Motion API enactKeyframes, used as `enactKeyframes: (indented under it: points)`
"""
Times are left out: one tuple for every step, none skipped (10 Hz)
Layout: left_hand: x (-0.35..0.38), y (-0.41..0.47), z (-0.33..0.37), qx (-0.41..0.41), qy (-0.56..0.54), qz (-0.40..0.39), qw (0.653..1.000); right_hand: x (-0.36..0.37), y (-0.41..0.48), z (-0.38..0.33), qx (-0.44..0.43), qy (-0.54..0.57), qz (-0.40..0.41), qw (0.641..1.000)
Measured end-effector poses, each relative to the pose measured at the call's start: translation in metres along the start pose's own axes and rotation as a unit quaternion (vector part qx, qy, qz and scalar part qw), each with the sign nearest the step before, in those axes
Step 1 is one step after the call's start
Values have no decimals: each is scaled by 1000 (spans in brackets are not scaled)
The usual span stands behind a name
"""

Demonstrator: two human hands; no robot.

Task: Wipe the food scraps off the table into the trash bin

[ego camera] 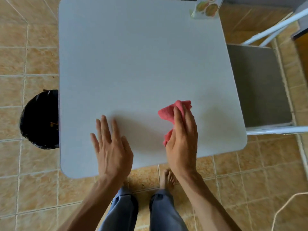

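Observation:
A pink cloth (pixel 168 112) is bunched in my right hand (pixel 182 140), above the near right part of the white table (pixel 133 55). My left hand (pixel 110 147) hovers flat with fingers spread over the near left part of the table, holding nothing. A black-lined trash bin (pixel 38 120) stands on the floor against the table's left edge, partly hidden under it, with a few orange scraps inside. I see no food scraps on the tabletop.
A printed packet (pixel 206 7) stands at the table's far right corner. A white-framed chair with a grey seat (pixel 260 84) sits close to the right side. My legs and bare feet stand on the tiled floor at the near edge. A cord (pixel 283 209) lies at bottom right.

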State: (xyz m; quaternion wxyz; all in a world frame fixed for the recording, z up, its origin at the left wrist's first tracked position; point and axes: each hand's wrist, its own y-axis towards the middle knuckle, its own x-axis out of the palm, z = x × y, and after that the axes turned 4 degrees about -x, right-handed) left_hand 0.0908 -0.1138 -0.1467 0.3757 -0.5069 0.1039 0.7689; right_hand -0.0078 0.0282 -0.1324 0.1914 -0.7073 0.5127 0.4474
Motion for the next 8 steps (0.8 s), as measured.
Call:
enactKeyframes:
  points:
    - [33,-22,57,121,9,-30,992,-28,-21,46,50,-37,21,998]
    - [74,-45,109,252,53,-75,963,-55,-24,93,88,-52,33,994]
    - [101,-49,142,284,80,-111,949,-67,-16,135,90,-77,27,993]
    - [113,-44,148,270,103,-121,950,-62,-9,164,129,-176,-7,976]
    - [114,-48,143,281,118,-125,944,-60,-13,173,168,-204,-39,964]
    - [113,-49,143,285,122,-136,941,-64,-14,181,167,-201,-72,963]
    - [106,-45,151,265,181,-181,930,-71,-4,186,170,-188,-170,952]
    - [86,-52,171,212,206,-266,917,-95,1,186,163,-174,-268,933]
